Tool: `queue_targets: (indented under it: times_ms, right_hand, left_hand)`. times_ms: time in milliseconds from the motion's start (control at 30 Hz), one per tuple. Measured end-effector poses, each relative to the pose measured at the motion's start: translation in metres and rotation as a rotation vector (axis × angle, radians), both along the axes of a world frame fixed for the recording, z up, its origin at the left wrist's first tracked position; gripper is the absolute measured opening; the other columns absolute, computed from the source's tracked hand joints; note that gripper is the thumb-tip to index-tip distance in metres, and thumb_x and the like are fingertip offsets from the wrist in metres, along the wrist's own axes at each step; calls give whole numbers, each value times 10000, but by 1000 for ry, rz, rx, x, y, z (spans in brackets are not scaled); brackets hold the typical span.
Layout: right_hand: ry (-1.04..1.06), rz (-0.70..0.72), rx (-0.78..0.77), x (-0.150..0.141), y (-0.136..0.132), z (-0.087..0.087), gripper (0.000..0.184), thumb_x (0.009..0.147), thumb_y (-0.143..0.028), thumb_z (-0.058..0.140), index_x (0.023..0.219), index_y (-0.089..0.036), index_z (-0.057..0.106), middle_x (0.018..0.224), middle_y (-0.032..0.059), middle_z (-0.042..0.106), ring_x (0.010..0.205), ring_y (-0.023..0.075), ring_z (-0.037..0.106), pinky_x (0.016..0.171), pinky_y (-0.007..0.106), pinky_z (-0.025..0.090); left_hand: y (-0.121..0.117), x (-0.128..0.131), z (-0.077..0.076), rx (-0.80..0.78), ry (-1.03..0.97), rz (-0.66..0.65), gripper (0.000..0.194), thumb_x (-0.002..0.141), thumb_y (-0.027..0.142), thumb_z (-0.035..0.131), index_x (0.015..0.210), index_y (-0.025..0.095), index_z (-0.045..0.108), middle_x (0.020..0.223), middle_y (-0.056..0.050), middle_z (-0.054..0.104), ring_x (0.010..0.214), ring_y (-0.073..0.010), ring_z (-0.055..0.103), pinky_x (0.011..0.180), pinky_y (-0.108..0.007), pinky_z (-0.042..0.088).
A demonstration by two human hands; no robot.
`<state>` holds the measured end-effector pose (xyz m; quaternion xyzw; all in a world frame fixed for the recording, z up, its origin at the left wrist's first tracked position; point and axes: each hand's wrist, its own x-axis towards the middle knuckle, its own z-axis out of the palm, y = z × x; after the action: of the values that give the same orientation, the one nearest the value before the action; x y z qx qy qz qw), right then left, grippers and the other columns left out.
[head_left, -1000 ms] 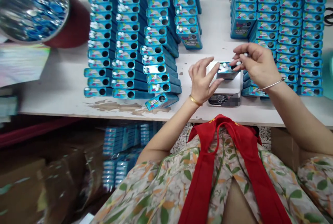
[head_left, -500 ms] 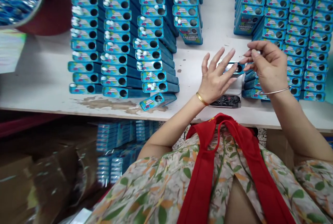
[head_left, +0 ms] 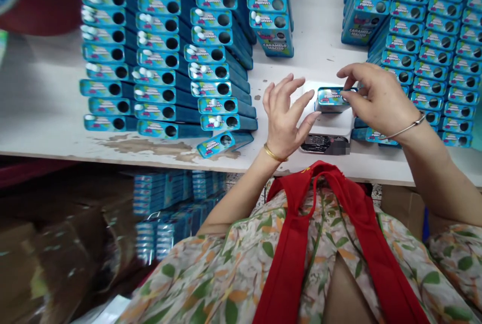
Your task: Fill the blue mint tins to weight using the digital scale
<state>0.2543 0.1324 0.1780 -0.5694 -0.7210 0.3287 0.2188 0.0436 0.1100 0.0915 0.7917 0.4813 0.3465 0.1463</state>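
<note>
A blue candy tin (head_left: 329, 97) stands upright on a small white digital scale (head_left: 331, 124), its printed end with the round hole facing up. My right hand (head_left: 372, 94) is over the tin's right end, thumb and fingers pinched at the hole. At the fingertips shows a tiny white spot that looks like a small white candy, mostly covered by the fingers. My left hand (head_left: 285, 115) is held left of the scale, empty, fingers spread and apart from the tin. The scale's dark display (head_left: 320, 142) faces me, its digits too blurred to read.
Rows of blue tins (head_left: 156, 75) fill the left, many with white candies on top. More tins (head_left: 433, 68) stand in rows at right. One tin (head_left: 218, 144) leans near the table's front edge. A dark red bucket (head_left: 52, 0) is at upper left; packed tins (head_left: 161, 193) lie below.
My left hand has drawn back leftward from the tin, uncovering it and the display. My right hand has moved left and down, bringing its pinched fingers to the tin's hole.
</note>
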Motion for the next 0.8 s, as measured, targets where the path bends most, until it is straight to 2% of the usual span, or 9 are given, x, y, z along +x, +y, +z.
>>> queue_targets:
  times_ms: [233,333,400,500,633,733,800]
  right_hand:
    - [434,-160,-334,-8,7,1,171,895,-228,627,1057,-233,571,791,-4,621,544,108,553,488,244,441]
    - [539,-191,-322,-7,8,-4,170,895,-250,629,1045,-251,550,753,-21,604,551,108,546,478,234,423]
    - [606,-230,-218,-8,5,-7,164,904,-282,612,1053,-263,547,801,-7,605,630,123,591,536,244,466]
    - [614,-281,-107,-12,-2,-8,196,951,-429,544,1101,-303,541,920,17,626,820,159,649,724,286,540]
    - [507,-291,-68,-21,-10,-11,367,972,-624,397,1170,-342,521,1053,31,641,1016,188,637,937,334,515]
    - [497,-297,-9,-25,-15,-15,410,986,-635,336,1221,-339,496,1134,41,636,1127,192,597,994,348,490]
    - [563,-285,45,-19,-19,-14,355,1002,-574,367,1216,-325,502,1156,48,627,1167,186,578,1045,352,462]
  left_hand:
    - [-4,-8,-12,89,-24,78,371,952,560,443,1210,323,566,1315,-53,572,1346,-222,463,1119,-475,361]
    - [-7,-10,-16,113,-32,87,332,957,507,464,1217,326,564,1293,-56,577,1325,-220,486,1103,-460,384]
    - [-9,-10,-17,106,-46,80,327,955,480,481,1215,304,572,1284,-70,579,1312,-229,499,1097,-457,392]
    - [-13,-9,-17,16,-83,59,365,955,491,471,1222,270,586,1315,-95,570,1321,-257,487,1113,-476,359]
    - [-17,-5,-16,-80,-85,39,413,958,517,445,1241,248,583,1339,-112,566,1310,-275,490,1114,-489,339]
    - [-19,-3,-15,-79,-70,34,406,962,502,443,1230,234,591,1317,-120,580,1264,-259,523,1093,-467,367]
    - [-20,-4,-16,-66,-63,42,391,964,489,450,1218,230,597,1304,-123,587,1248,-253,532,1086,-461,376]
